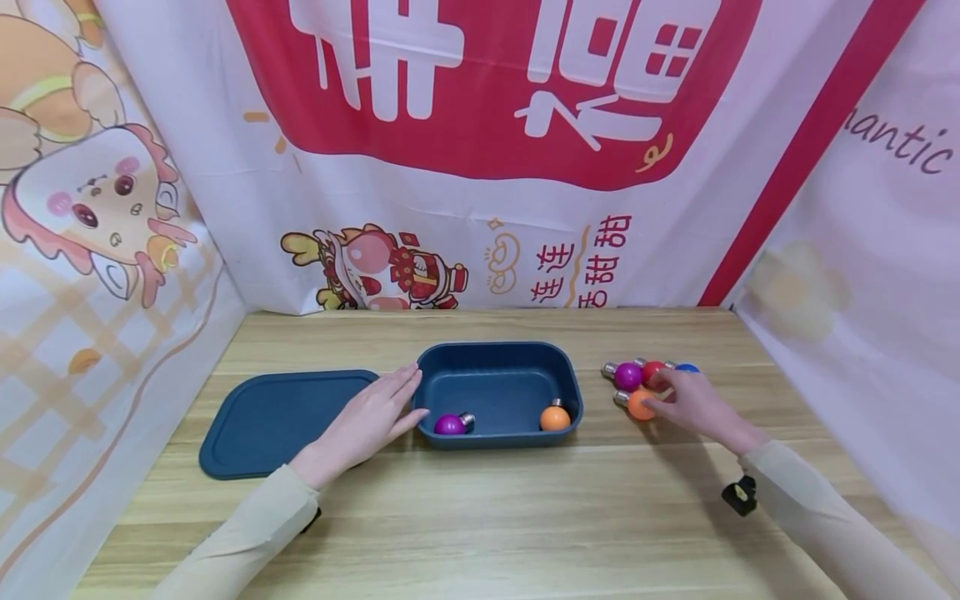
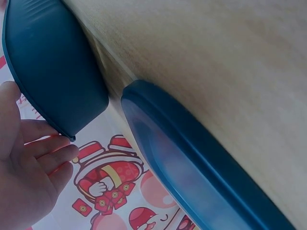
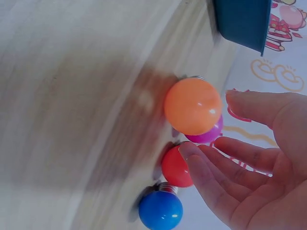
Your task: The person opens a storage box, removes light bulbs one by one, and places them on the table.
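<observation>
My left hand (image 1: 369,419) rests its fairly straight fingers at the left rim of a dark blue box (image 1: 495,390). Inside that box lie a purple light bulb (image 1: 450,425) and an orange light bulb (image 1: 555,418). To the right, my right hand (image 1: 690,402) hovers around a loose orange bulb (image 3: 193,106), thumb and fingers spread apart in the right wrist view. Close beside this one sit another purple bulb (image 1: 627,376), a red bulb (image 3: 176,166) and a blue bulb (image 3: 160,211), the last two partly hidden by the hand in the head view.
A dark blue lid (image 1: 281,421) lies flat on the wooden table (image 1: 487,517), left of the box and partly behind my left forearm. Printed cloth (image 1: 487,158) hangs along the table's back edge and both sides. A black strap device (image 1: 741,496) is at my right wrist.
</observation>
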`<state>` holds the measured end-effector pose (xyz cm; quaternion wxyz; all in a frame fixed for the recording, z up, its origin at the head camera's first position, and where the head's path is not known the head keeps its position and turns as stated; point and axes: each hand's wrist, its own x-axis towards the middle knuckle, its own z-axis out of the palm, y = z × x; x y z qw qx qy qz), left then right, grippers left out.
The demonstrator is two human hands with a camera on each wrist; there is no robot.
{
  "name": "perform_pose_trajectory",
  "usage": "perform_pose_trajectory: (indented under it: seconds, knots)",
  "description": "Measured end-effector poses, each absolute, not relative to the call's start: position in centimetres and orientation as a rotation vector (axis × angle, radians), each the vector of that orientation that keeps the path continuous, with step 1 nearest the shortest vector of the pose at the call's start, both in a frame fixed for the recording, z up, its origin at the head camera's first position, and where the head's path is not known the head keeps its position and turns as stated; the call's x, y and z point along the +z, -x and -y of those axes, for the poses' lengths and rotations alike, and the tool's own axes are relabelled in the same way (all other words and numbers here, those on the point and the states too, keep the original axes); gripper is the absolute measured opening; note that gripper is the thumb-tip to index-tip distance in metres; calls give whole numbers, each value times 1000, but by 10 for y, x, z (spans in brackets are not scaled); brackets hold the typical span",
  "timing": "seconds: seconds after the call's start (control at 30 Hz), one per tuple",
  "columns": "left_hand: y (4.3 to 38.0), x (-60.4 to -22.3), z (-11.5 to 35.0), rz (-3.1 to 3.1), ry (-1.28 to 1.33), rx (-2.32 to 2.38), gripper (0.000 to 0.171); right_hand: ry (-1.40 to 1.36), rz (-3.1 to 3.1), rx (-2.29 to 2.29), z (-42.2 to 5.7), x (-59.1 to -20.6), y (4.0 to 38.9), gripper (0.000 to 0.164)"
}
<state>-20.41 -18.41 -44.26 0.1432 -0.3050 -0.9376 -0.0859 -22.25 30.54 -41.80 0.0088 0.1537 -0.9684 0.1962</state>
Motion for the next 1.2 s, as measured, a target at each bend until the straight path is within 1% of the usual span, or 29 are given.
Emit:
perform_pose_trajectory:
  seconds: [0.53, 0.9, 1.2]
  knots:
    - [204, -443, 186, 2688, 891, -235, 63, -521, 2965, 623, -293, -395, 225, 32]
    - [205, -445, 186, 2670, 901, -243, 64, -552, 3022, 643, -268, -380, 227, 31]
    - [206, -445, 184, 2656, 894, -248, 63, -636, 3027, 682, -244, -375, 229, 31]
